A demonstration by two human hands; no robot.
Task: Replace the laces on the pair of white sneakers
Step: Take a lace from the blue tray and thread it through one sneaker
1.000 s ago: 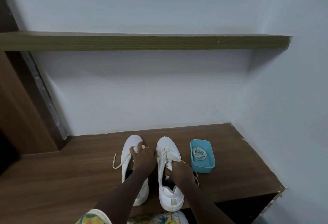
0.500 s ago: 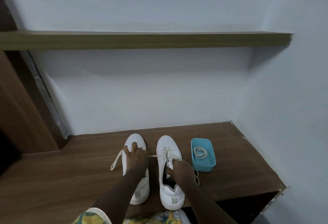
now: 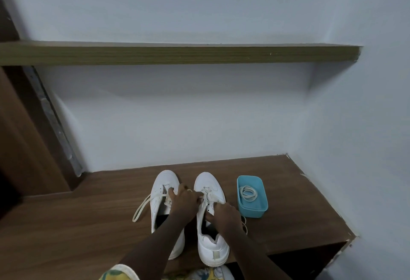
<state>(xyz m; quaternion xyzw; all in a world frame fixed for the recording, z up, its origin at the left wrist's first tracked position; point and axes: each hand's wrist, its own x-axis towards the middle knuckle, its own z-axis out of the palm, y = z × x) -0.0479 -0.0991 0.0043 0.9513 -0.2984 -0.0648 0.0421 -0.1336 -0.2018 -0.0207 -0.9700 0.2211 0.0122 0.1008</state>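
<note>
The left hand pinches the lace at the right sneaker's toe-end eyelets. The right hand grips that sneaker's eyelet flap. The left sneaker stands just beside it on the bench. 1 hard tug could jam the lace, or shove the sneaker into the blue tub of coiled laces.
</note>
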